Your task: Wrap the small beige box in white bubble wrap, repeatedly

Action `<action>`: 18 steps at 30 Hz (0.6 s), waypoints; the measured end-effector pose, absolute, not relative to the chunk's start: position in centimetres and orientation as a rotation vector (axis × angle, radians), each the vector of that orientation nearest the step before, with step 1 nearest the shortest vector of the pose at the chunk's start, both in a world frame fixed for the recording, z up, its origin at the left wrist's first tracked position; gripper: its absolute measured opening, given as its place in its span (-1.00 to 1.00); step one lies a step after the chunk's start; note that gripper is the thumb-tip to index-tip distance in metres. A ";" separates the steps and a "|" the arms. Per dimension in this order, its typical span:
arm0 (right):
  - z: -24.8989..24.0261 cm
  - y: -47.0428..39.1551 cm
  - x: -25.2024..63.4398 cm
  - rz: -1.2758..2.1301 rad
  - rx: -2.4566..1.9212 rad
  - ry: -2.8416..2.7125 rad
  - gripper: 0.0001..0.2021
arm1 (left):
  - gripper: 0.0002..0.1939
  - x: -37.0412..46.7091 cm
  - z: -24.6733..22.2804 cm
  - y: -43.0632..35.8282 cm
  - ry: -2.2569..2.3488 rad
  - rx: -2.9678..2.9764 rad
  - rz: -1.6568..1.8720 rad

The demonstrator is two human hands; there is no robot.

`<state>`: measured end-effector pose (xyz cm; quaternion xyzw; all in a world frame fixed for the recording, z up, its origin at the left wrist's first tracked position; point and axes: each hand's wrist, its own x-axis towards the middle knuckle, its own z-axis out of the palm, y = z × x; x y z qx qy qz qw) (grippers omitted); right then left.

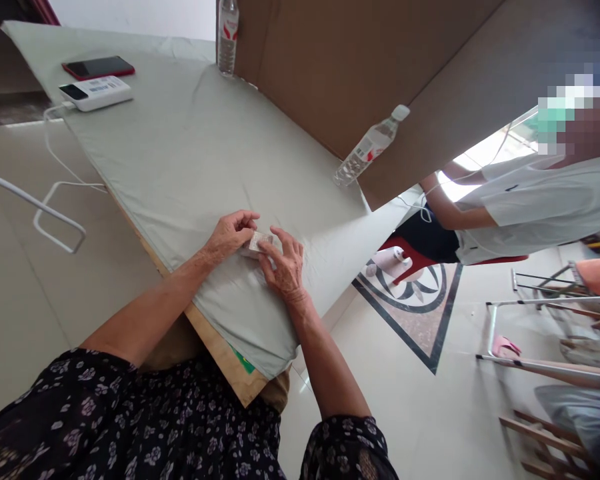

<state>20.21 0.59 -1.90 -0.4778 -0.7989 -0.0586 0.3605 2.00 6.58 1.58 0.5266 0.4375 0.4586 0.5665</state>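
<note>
Between my two hands, low over the cloth-covered table, is a small pale box with whitish sides and a brownish patch. Its exact kind is too small to make out. My left hand grips the box's left end, thumb and fingers bent around it. From the right, my right hand holds it too, with the forefinger reaching over the top and the thumb at the near side. Fingers cover part of the box.
A red-edged phone and a white power bank with a cable lie at the far left. One bottle stands by the cardboard panel; another bottle is closer. Beyond the panel sits a person in a white shirt.
</note>
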 end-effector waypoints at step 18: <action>-2.1 0.8 20.8 0.083 -1.299 -1.739 -0.74 | -0.65 1.9 0.2 7.4 1.070 1.226 1.239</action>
